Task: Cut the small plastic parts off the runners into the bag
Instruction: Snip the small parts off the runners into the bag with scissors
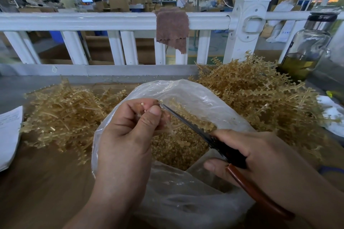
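Observation:
My left hand (128,132) pinches a thin amber plastic runner (188,115) between thumb and fingers, above the mouth of a clear plastic bag (195,96). My right hand (260,156) grips scissors (219,143) with dark blades and a red-brown handle; the blade tips reach up to the runner beside my left thumb. Several small amber cut parts (178,148) lie heaped inside the bag.
Piles of amber runners lie left (63,115) and right (260,98) of the bag on the brown table (46,182). A glass bottle (305,46) stands at the far right, papers (9,135) at the left edge. A white railing (115,22) with a brown cloth (172,28) runs behind.

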